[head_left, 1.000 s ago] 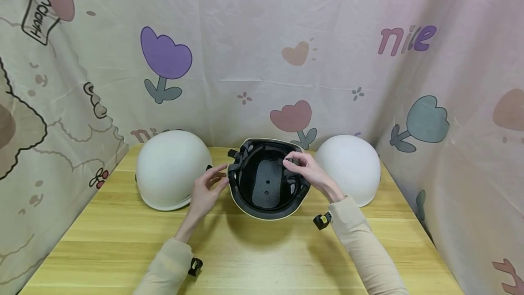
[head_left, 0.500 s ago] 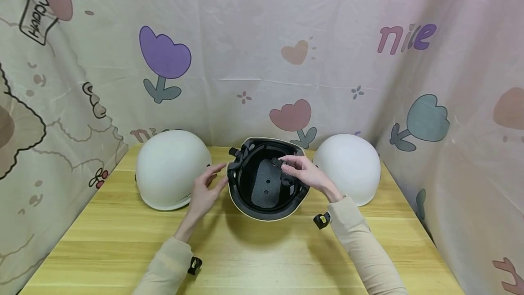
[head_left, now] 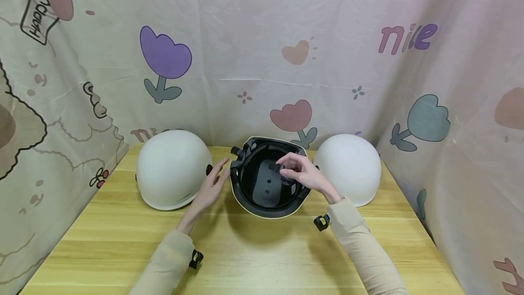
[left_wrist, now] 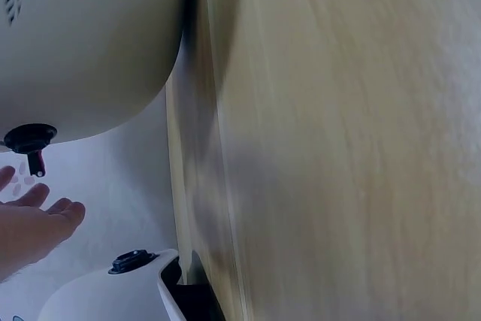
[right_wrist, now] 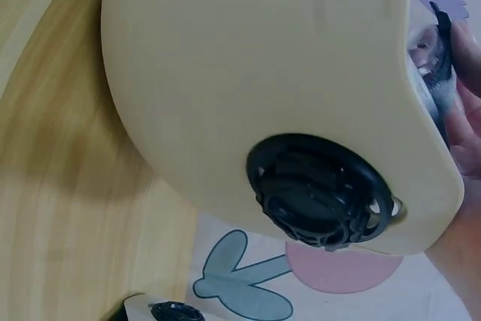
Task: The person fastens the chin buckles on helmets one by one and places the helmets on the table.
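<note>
An upturned cream helmet (head_left: pixel 268 214) rests on the table, its black padded inside facing up. My right hand (head_left: pixel 304 172) reaches over its right rim and pinches a black strap (right_wrist: pixel 442 73) at the opening. Fingers extended, my left hand (head_left: pixel 209 190) stays beside the left rim and holds nothing. In the left wrist view, those fingers lie near a black side fitting (left_wrist: pixel 31 144) on the shell. Another round black fitting (right_wrist: pixel 319 189) shows large on the shell in the right wrist view.
Two more helmets sit dome up: one at left (head_left: pixel 173 170), close to my left hand, and one at right (head_left: pixel 348 170), behind my right wrist. The wooden table (head_left: pixel 262 267) meets a patterned cloth (head_left: pixel 245 58) at the back and sides.
My right hand has moved a little left over the helmet's inside, with the black strap. My left hand's fingers have straightened and drawn slightly away from the rim.
</note>
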A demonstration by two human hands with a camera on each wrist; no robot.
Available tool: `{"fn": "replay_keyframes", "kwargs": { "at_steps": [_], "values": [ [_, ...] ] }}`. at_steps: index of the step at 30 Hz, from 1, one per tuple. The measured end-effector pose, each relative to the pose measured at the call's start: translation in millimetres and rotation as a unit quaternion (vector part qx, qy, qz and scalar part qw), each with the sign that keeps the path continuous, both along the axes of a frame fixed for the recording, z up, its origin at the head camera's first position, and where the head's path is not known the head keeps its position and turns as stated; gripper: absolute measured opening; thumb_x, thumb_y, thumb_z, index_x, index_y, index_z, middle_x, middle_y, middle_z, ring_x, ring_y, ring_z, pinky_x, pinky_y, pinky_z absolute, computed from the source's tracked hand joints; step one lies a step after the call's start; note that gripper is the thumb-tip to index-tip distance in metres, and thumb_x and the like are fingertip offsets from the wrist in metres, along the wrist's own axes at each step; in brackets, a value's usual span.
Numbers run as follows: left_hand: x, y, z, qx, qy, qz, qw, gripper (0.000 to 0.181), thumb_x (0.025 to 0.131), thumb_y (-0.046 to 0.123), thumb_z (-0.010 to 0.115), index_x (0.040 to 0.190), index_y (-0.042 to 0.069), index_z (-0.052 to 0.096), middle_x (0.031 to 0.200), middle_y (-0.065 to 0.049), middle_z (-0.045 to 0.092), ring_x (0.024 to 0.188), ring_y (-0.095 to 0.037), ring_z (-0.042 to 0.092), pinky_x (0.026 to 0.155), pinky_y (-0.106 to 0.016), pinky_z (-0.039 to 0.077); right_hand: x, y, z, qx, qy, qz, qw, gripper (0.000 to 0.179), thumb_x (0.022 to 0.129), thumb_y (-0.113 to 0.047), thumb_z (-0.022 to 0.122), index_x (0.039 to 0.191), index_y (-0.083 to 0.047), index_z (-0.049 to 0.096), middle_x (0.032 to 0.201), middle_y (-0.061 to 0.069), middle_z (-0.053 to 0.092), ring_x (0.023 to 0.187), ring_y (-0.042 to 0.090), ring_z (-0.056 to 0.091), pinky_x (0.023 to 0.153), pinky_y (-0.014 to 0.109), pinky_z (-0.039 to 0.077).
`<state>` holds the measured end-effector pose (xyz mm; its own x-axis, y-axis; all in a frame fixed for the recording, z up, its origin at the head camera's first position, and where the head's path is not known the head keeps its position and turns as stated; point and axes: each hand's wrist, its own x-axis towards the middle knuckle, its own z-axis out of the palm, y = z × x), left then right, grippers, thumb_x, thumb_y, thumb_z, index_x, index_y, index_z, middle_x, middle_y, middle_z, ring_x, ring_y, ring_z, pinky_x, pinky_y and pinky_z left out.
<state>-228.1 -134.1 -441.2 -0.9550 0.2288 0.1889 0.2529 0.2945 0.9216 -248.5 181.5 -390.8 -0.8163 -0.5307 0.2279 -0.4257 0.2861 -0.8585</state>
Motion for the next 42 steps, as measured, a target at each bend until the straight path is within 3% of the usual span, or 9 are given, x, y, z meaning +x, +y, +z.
{"fn": "replay_keyframes", "kwargs": {
  "at_steps": [8, 13, 18, 23, 30, 34, 39, 42],
  "values": [
    [1.3, -0.6, -3.5, 0.022, -0.015, -0.009, 0.9996, 0.054, 0.108, 0.024, 0.045, 0.157, 0.005, 0.031, 0.158, -0.029, 0.036, 0.148, -0.047, 0.032, 0.122, -0.062, 0.027, -0.3, 2.3, -2.8, -0.024, 0.0, -0.006, 0.9997, 0.027, 0.101, -0.006, 0.057, 0.126, 0.001, 0.066, 0.116, 0.025, 0.067, 0.09, 0.004, 0.061, 0.08, 0.018, 0.053],
    [4.1, -4.8, -3.2, 0.031, -0.057, -0.021, 0.9977, 0.058, 0.108, 0.026, 0.044, 0.158, 0.003, 0.026, 0.158, -0.03, 0.034, 0.147, -0.046, 0.034, 0.12, -0.061, 0.03, 0.8, 1.9, -1.7, -0.033, -0.012, -0.005, 0.9994, 0.029, 0.102, -0.008, 0.055, 0.127, 0.003, 0.065, 0.127, 0.026, 0.065, 0.101, 0.0, 0.062, 0.088, 0.017, 0.051],
    [7.9, -9.8, -3.2, 0.016, -0.093, -0.03, 0.995, 0.059, 0.108, 0.031, 0.044, 0.159, 0.006, 0.026, 0.156, -0.028, 0.037, 0.141, -0.045, 0.042, 0.116, -0.061, 0.035, 1.6, 1.6, -1.3, -0.026, -0.012, -0.011, 0.9995, 0.028, 0.102, -0.009, 0.055, 0.126, 0.001, 0.066, 0.126, 0.024, 0.066, 0.098, 0.0, 0.062, 0.086, 0.017, 0.051],
    [10.8, -13.2, -3.9, 0.025, -0.081, -0.033, 0.9958, 0.06, 0.107, 0.027, 0.049, 0.158, 0.006, 0.027, 0.156, -0.025, 0.035, 0.141, -0.045, 0.043, 0.114, -0.06, 0.038, 2.1, 0.6, -1.0, -0.027, -0.005, -0.02, 0.9994, 0.028, 0.102, -0.009, 0.056, 0.125, 0.002, 0.065, 0.122, 0.025, 0.067, 0.095, 0.001, 0.061, 0.084, 0.017, 0.051],
    [13.3, -15.3, -2.5, 0.061, -0.069, -0.041, 0.9949, 0.077, 0.101, 0.019, 0.058, 0.163, 0.01, 0.011, 0.17, -0.016, 0.009, 0.155, -0.043, 0.018, 0.121, -0.064, 0.025, 1.8, -0.9, -1.9, -0.036, 0.005, -0.037, 0.9986, 0.025, 0.101, -0.007, 0.056, 0.123, 0.003, 0.065, 0.117, 0.026, 0.067, 0.093, 0.002, 0.061, 0.083, 0.016, 0.05],
    [11.4, -13.0, -1.1, 0.066, -0.045, -0.047, 0.9957, 0.086, 0.096, 0.009, 0.059, 0.164, 0.016, 0.006, 0.172, -0.01, 0.002, 0.157, -0.04, 0.006, 0.122, -0.065, 0.02, 0.7, -0.7, -4.1, -0.05, 0.014, -0.041, 0.9978, 0.024, 0.101, -0.005, 0.057, 0.121, 0.005, 0.065, 0.114, 0.027, 0.067, 0.091, 0.0, 0.062, 0.082, 0.016, 0.051],
    [8.0, -9.9, 1.1, 0.063, 0.002, -0.071, 0.9955, 0.085, 0.09, 0.0, 0.057, 0.163, 0.014, 0.015, 0.171, -0.013, 0.005, 0.157, -0.041, 0.003, 0.121, -0.068, 0.018, -0.1, 0.0, -5.3, -0.054, 0.008, -0.042, 0.9976, 0.024, 0.101, -0.006, 0.057, 0.121, 0.005, 0.065, 0.116, 0.026, 0.067, 0.093, 0.0, 0.063, 0.083, 0.016, 0.051],
    [7.2, -8.9, 2.9, 0.053, 0.013, -0.074, 0.9958, 0.079, 0.089, 0.0, 0.057, 0.16, 0.011, 0.025, 0.17, -0.016, 0.01, 0.157, -0.042, 0.006, 0.12, -0.07, 0.019, -0.2, 0.0, -4.9, -0.056, 0.002, -0.04, 0.9976, 0.024, 0.101, -0.006, 0.057, 0.121, 0.005, 0.065, 0.118, 0.028, 0.067, 0.094, 0.0, 0.064, 0.084, 0.016, 0.052]
  ]
}}
